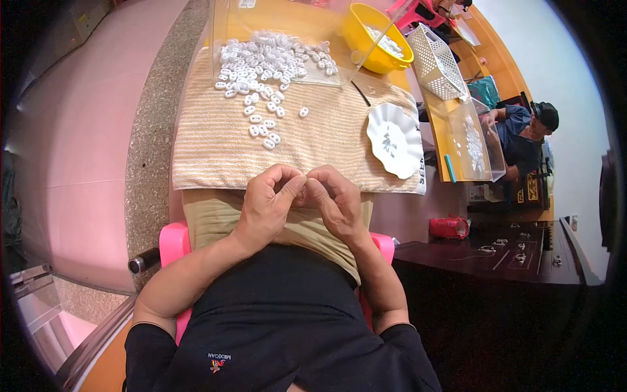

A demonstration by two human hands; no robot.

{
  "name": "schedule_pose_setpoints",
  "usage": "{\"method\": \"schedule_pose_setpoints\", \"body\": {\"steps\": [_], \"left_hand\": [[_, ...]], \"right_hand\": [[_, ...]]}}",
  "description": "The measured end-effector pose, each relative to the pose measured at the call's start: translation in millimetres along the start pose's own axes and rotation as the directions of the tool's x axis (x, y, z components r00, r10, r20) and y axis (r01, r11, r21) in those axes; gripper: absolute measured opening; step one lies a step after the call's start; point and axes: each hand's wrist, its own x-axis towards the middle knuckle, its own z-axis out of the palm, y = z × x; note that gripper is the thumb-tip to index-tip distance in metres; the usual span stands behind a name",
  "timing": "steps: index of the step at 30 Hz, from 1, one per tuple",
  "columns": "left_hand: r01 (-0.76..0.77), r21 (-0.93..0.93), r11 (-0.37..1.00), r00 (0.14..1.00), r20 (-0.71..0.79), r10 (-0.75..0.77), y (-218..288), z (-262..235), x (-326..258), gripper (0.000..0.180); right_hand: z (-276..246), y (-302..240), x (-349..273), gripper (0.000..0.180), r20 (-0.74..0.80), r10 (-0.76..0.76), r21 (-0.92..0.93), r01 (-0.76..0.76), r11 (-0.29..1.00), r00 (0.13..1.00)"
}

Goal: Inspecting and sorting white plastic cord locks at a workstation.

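Thumbs and forefingers pinched, a seated worker's left hand [264, 202] and right hand [338, 201] meet fingertip to fingertip just off the near edge of a striped towel [212, 157], above a khaki cloth [209, 215] across the lap. Whether the fingers are clamped on anything cannot be told; whatever may lie between them is hidden. The step in hand appears to be close fingertip work, with both hands joined at one spot. Judging by the pose, the next move calls for a light, steady pinch and little force.

Beyond the hands, loose white two-holed pieces [269, 124] trail across the towel, one of them [304, 112] lying apart, up to a heap [268, 62] at a clear box [320, 78]. To the right, a white scalloped dish [406, 160] holds small dark bits [390, 140], with a thin black stick [360, 93] near it. Farther out stand a yellow basin [382, 64] with more white pieces inside and a white perforated basket [431, 55]. At another table, a co-worker in a dark cap [519, 137] sits by a clear tray holding white pieces [473, 147].
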Motion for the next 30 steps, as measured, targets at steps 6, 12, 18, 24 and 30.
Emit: {"method": "schedule_pose_setpoints", "body": {"steps": [6, 12, 18, 24, 30], "left_hand": [[0.006, -0.033, 0.999, 1.0, -0.017, -0.007, 0, 1, 0, 0.018], [0.122, -0.138, 0.983, 0.99, -0.055, -0.131, -4, -4, 3, 0.017], [0.169, -0.201, 0.965, 0.983, -0.039, -0.18, -7, -4, 3, 0.018], [0.231, -0.242, 0.943, 0.969, -0.03, -0.245, -3, -3, 6, 0.018], [0.248, -0.311, 0.917, 0.969, 0.062, -0.241, -3, -2, 4, 0.018]], "right_hand": [[4, 6, -1, 0.009, -0.031, -0.029, -0.015, 0.029, 0.999, 0.999], [-16, 8, 11, 0.007, -0.087, -0.138, -0.308, 0.105, 0.946, 0.987], [-54, 30, 48, 0.013, -0.223, -0.102, -0.547, -0.038, 0.836, 0.969], [-61, 30, 44, 0.016, -0.195, 0.02, -0.323, -0.084, 0.943, 0.981], [-26, 20, 11, 0.011, 0.068, -0.003, 0.141, -0.007, 0.99, 0.998]]}}
